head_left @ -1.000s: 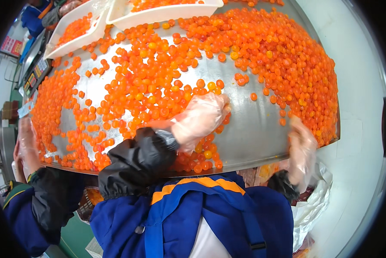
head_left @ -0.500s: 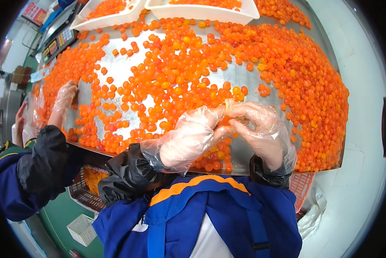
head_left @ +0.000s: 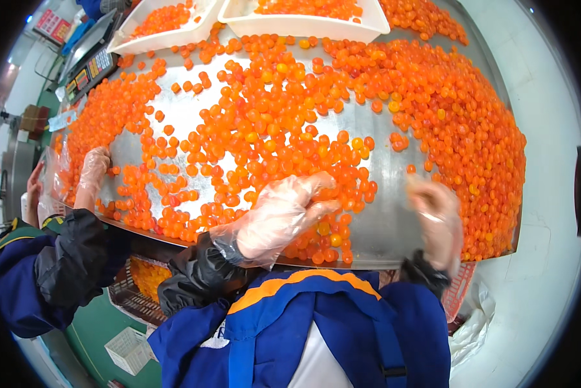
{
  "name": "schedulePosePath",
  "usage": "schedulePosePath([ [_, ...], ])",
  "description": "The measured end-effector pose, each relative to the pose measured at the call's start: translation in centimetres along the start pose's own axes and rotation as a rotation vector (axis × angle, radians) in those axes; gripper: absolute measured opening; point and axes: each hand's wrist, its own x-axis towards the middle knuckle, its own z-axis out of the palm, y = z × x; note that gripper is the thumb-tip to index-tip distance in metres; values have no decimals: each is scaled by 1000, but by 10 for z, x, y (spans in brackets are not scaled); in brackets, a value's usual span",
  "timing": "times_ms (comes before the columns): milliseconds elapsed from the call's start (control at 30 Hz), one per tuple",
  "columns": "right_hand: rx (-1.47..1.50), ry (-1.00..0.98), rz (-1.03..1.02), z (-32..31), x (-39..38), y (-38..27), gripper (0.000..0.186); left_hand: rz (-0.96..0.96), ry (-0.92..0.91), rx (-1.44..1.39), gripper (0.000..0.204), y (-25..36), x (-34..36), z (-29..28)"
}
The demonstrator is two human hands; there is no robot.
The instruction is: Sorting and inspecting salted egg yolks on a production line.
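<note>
Glossy orange balls that look like egg yolks (head_left: 271,129) are spread over a metal table (head_left: 387,220). My left hand (head_left: 284,210), in a clear plastic glove, reaches over the near edge of the middle heap. Its fingers and thumb are stretched apart, touching or just above the yolks, and I see none gripped. To the right, my right hand (head_left: 438,220), also gloved, is over the bare strip of metal beside the big right-hand heap. Its fingers are curled together and blurred; a pale bit shows at their tips, too smeared to name.
Two white trays (head_left: 303,24) of yolks stand at the far edge. A scale (head_left: 91,68) is at the far left. On the left, a co-worker's gloved hand (head_left: 94,169) rests by another heap. Crates (head_left: 458,288) show below the table edge.
My hands were together, pinching something between them. They have parted: the right has swung right, and the left has opened over the yolks. The co-worker's hand has shifted slightly nearer.
</note>
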Motion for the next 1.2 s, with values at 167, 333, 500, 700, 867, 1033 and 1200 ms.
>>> schedulePosePath([
  [167,195,243,286,-89,-68,64,18,-49,190,185,43,-51,-4,-48],
  [333,-215,72,285,-95,-52,64,42,-245,628,385,27,-105,6,-125],
  [500,230,-46,261,-9,45,13,56,-541,368,554,42,-166,51,-137],
  [700,-331,-319,127,84,174,-43,64,-496,377,181,39,-182,71,-110],
  [867,-376,-422,-100,149,225,-91,64,-520,295,-340,47,-165,90,-111],
  [1033,-318,-696,-171,202,211,-116,62,-246,183,-822,56,-187,85,-82],
  [1200,-133,-644,-490,206,145,-127,57,-598,331,-1115,46,-105,58,-93],
])
